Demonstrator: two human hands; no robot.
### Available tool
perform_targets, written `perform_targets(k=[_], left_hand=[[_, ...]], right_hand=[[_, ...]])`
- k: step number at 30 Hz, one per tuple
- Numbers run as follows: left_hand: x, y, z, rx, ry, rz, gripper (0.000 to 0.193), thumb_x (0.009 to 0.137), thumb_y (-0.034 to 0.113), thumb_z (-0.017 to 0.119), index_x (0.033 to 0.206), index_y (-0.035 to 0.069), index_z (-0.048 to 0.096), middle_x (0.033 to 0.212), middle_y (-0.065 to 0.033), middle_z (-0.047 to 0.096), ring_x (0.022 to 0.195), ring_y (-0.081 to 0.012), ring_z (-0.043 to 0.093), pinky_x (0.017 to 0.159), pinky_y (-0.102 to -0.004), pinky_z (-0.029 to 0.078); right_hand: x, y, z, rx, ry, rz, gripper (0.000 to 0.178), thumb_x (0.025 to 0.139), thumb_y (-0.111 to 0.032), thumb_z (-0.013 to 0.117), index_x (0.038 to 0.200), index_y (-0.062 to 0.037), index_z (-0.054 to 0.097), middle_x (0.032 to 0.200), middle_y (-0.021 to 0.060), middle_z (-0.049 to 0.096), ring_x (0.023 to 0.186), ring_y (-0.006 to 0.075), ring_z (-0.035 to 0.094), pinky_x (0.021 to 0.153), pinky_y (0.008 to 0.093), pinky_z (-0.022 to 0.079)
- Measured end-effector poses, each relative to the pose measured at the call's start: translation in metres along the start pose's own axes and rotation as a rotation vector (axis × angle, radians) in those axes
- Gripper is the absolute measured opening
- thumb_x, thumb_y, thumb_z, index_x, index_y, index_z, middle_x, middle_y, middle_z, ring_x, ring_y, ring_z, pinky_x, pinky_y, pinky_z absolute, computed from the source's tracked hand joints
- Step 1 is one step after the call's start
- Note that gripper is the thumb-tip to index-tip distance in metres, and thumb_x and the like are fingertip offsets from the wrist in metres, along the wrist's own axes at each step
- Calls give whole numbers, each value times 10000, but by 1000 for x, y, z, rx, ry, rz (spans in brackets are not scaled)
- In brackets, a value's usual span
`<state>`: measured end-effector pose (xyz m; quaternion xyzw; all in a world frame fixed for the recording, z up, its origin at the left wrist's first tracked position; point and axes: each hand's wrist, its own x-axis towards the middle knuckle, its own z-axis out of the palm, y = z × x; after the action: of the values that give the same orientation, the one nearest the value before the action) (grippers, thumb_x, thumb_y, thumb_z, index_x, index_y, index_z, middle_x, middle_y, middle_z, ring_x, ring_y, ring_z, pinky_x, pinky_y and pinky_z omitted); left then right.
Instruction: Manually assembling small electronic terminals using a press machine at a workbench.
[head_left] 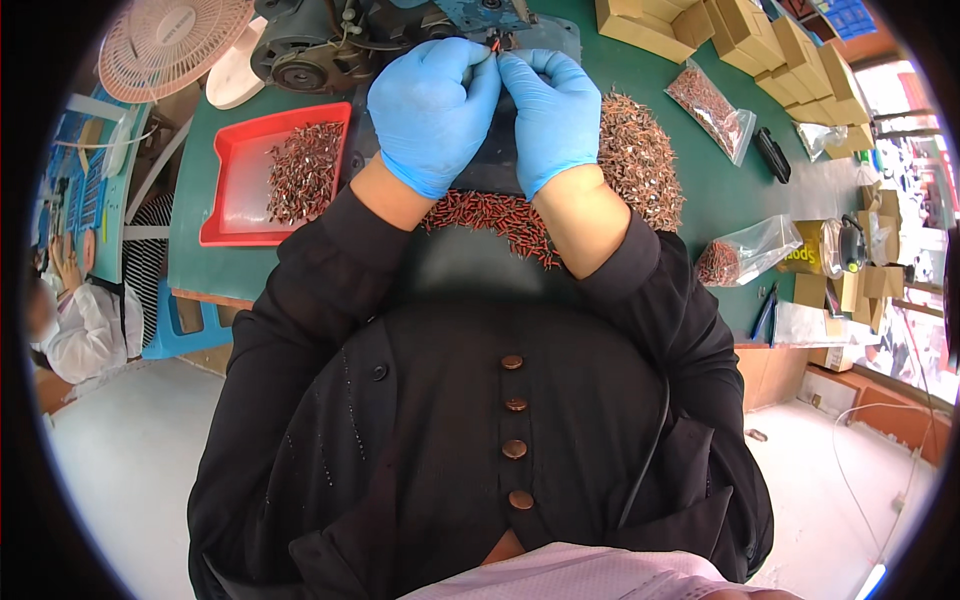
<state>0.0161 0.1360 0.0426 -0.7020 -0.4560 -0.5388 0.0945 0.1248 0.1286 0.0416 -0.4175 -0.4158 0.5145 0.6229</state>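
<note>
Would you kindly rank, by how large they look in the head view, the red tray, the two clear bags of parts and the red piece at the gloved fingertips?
1. Red tray
2. Upper bag and lower bag: too alike to rank against each other
3. Red piece

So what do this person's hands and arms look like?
The left hand and right hand each wear a close-fitting light-blue glove, wrinkled in places, covering the fingers. Long black cloth sleeves cover the arms but stop short of the gloves, leaving both wrists bare.
</note>
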Motion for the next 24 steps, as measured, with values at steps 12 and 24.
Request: perform_targets(k=[12, 24], left_hand=[[-54, 22, -60, -605, -163, -542, 89, 792, 87, 666, 830, 7, 657, 672, -7, 601, 589, -41, 494, 546, -208, 409], [-134, -104, -168, 394, -559, -501, 161, 797, 130, 667, 896, 4, 656, 779, -91, 663, 681, -161, 629, 643, -279, 496]], right_hand=[[-79, -3, -89, -234, 4, 120, 117, 877, -99, 589, 955, -17, 622, 799, 30, 616, 672, 100, 551, 621, 217, 444], [-114, 20, -200, -1228, -265, -49, 135, 751, -96, 686, 878, -49, 682, 805, 80, 654, 677, 156, 615, 649, 272, 495]])
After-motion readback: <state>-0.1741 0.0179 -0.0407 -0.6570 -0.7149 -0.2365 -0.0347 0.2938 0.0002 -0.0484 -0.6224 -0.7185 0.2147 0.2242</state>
